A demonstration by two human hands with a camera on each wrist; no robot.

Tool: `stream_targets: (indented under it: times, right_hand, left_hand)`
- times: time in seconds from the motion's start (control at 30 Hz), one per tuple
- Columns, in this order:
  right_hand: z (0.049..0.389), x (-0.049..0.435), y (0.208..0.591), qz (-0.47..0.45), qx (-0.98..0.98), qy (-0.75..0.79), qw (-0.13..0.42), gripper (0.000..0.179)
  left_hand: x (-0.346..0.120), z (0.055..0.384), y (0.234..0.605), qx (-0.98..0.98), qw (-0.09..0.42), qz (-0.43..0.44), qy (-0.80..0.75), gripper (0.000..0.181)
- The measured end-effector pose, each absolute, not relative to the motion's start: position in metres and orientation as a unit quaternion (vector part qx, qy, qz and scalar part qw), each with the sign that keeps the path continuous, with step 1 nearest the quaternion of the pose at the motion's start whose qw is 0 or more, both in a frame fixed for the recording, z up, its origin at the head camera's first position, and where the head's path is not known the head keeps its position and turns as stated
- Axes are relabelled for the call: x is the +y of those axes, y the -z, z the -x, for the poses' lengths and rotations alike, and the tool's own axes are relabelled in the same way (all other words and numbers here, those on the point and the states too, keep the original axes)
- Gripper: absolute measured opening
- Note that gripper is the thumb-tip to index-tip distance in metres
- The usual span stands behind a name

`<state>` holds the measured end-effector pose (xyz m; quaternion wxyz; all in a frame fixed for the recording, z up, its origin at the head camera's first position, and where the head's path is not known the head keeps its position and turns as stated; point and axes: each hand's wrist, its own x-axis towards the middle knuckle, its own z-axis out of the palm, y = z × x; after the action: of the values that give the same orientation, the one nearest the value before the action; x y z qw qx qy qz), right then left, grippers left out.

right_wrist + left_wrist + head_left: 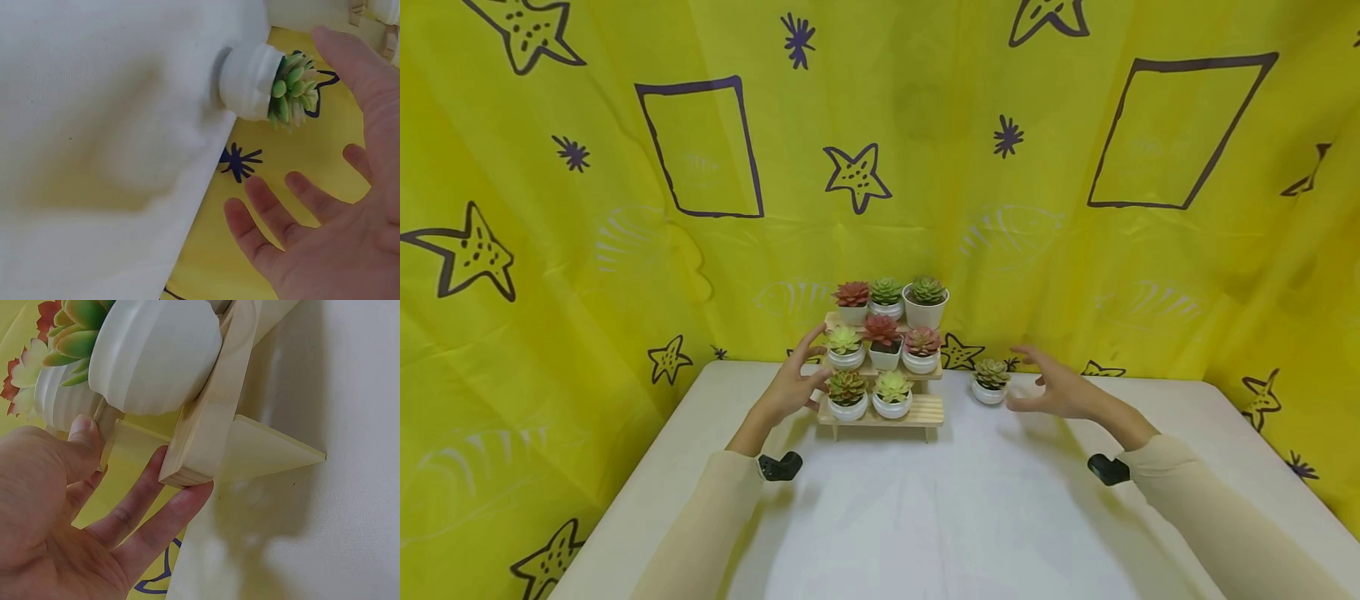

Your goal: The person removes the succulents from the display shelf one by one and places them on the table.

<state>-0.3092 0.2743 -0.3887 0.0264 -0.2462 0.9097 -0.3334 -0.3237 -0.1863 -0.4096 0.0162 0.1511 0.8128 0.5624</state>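
A three-tier wooden display stand [928, 410] bears several potted succulents, among them an orange-tipped green succulent [847, 388] and a yellow-green succulent [893, 388] on the lowest shelf. My left hand [790, 387] is at the stand's left side; in the left wrist view its thumb lies at one shelf's end and its fingertips touch the lower shelf's end [194, 469]. To the right of the stand, a green succulent in a white round pot [990, 383] stands on the table. Beside it my right hand [1063, 390] is spread with an empty palm, thumb and fingers apart from the pot in the right wrist view.
The white-covered table [880, 517] ends at a yellow curtain [925, 233] with starfish drawings. Red succulents [882, 331] and a larger green succulent in a white pot [927, 302] fill the upper shelves. A dark wrist device [780, 467] sits at each cuff.
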Motion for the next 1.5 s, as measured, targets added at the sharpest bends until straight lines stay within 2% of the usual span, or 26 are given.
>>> stream_targets:
  times: [0.23,0.6,1.17,1.5]
  right_hand:
    - [0.302,0.276,0.384,0.248,0.909,0.335,-0.015,0.088]
    - [0.293,0.263,0.38,0.251,0.904,0.344,-0.046,0.083]
    - [0.287,0.23,0.388,0.259,0.884,0.385,-0.065,0.077]
    - [0.282,0.199,0.387,0.26,0.869,0.419,-0.047,0.075]
  left_hand:
    - [-0.186,0.324,0.409,0.809,0.019,-0.151,-0.568,0.079]
    - [-0.188,0.325,0.409,0.809,0.025,-0.147,-0.569,0.079]
    - [-0.187,0.325,0.409,0.805,0.024,-0.155,-0.572,0.079]
    - [-0.188,0.324,0.409,0.809,0.018,-0.154,-0.568,0.079]
